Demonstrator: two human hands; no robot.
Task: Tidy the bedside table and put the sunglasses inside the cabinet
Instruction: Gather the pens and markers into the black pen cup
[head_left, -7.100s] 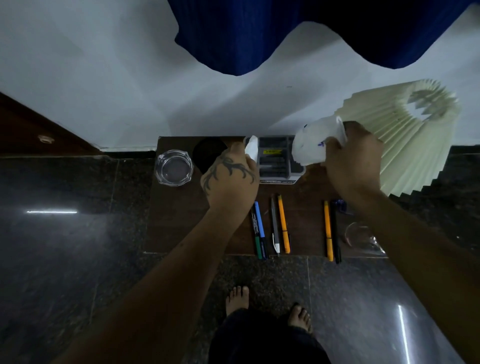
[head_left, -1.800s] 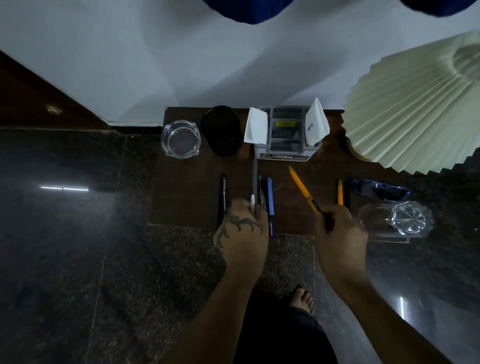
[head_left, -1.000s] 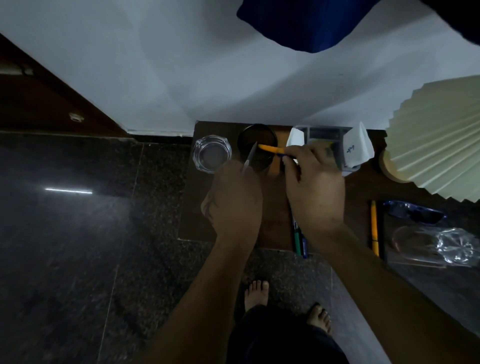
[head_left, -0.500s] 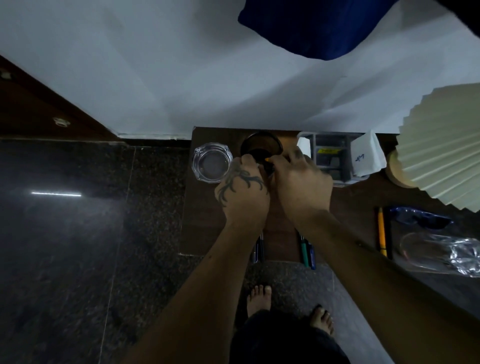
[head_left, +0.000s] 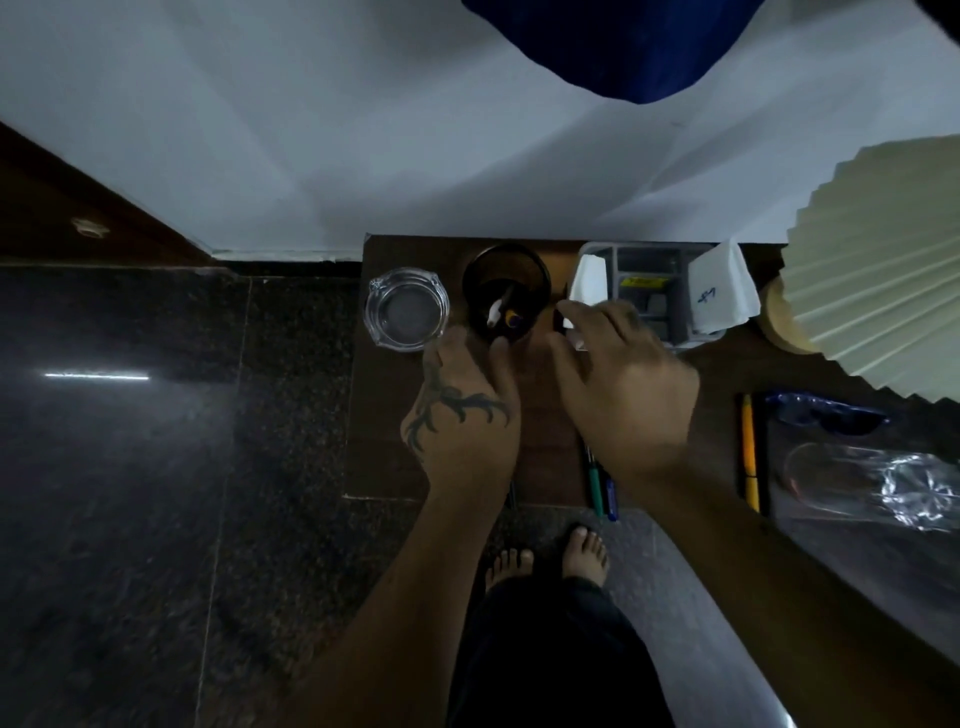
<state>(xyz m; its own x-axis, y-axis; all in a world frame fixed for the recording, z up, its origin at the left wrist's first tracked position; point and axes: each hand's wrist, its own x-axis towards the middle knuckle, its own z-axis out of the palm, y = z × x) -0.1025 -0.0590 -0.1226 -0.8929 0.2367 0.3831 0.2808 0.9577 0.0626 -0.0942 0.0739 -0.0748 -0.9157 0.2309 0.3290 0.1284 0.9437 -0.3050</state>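
Glass ashtray (head_left: 407, 309) flanks the pen cup (head_left: 506, 292); both hands hover near.

**Bedside table, half tidied**

The bedside table (head_left: 384, 457) is a dark brown wooden top set against the white wall; a black round pen cup (head_left: 506, 280) stands near its back edge, upright, holding two pens (head_left: 503, 313) whose white and orange-purple ends show inside; green and blue pens (head_left: 601, 488) lie side by side at the front edge, partly hidden; a yellow pen (head_left: 748, 452) lies further right, pointing front to back, with a black one just beside it; the sunglasses (head_left: 826, 418), blue-tinted, rest on the tabletop at the right, just beyond the yellow pen.
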